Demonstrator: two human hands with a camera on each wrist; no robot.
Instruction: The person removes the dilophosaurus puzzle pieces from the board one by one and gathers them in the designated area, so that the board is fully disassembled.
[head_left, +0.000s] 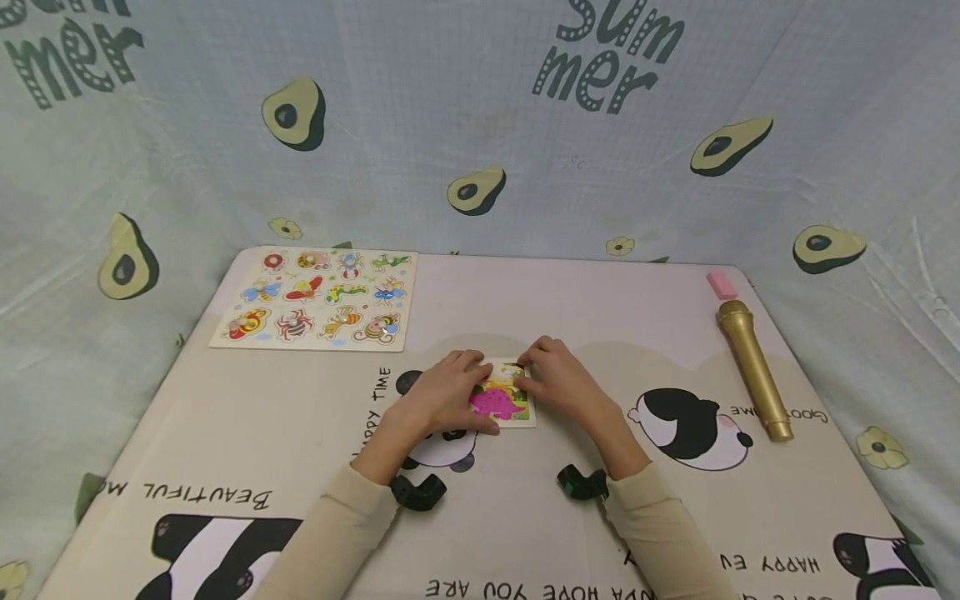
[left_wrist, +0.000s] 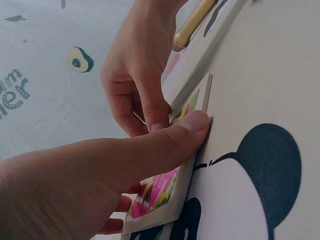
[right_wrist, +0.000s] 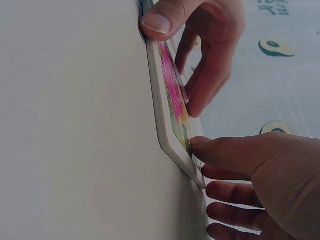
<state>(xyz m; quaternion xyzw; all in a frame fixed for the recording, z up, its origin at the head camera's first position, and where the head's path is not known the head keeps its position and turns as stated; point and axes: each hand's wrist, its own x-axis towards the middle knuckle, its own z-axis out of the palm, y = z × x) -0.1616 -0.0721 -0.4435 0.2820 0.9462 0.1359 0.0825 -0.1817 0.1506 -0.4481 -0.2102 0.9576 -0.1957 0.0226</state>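
Observation:
A small white-bordered dinosaur puzzle board point(head_left: 498, 404) with a pink dinosaur lies on the table in front of the person. My left hand point(head_left: 444, 393) grips its left side. In the left wrist view the thumb of the left hand point(left_wrist: 125, 160) lies along the near edge. My right hand point(head_left: 564, 379) is at the board's upper right, thumb and forefinger on the picture's edge. The right wrist view shows the right hand's thumb point(right_wrist: 225, 152) touching the puzzle board's point(right_wrist: 172, 95) picture, with the other fingers beside the far edge. Whether a loose piece is under those fingertips is hidden.
A larger puzzle board point(head_left: 318, 300) with several insect pictures lies at the back left. At the right are a gold cylinder point(head_left: 753, 367) and a pink block point(head_left: 722, 285). A printed cloth point(head_left: 480, 108) hangs behind the table point(head_left: 300, 408).

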